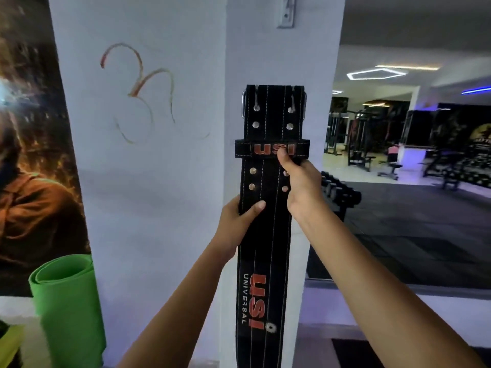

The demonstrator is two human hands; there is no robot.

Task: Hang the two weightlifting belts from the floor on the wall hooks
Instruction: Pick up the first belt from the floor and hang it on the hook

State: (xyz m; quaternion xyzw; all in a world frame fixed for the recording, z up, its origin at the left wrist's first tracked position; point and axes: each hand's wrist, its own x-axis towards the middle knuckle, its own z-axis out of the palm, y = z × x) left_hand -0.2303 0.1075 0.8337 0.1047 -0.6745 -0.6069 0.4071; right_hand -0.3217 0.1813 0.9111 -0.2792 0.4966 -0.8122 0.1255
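A black weightlifting belt with orange lettering and metal studs is held upright in front of a white pillar, buckle end up. My left hand grips its left edge around mid-height. My right hand clasps the right edge just below the keeper loop, thumb on the loop. A metal wall hook is fixed to the pillar well above the belt's top. The belt's lower end runs out of view at the bottom. A second belt is not in view.
A rolled green mat stands at the lower left against the white wall, next to a dark poster. To the right are a dumbbell rack and gym machines across a dark floor.
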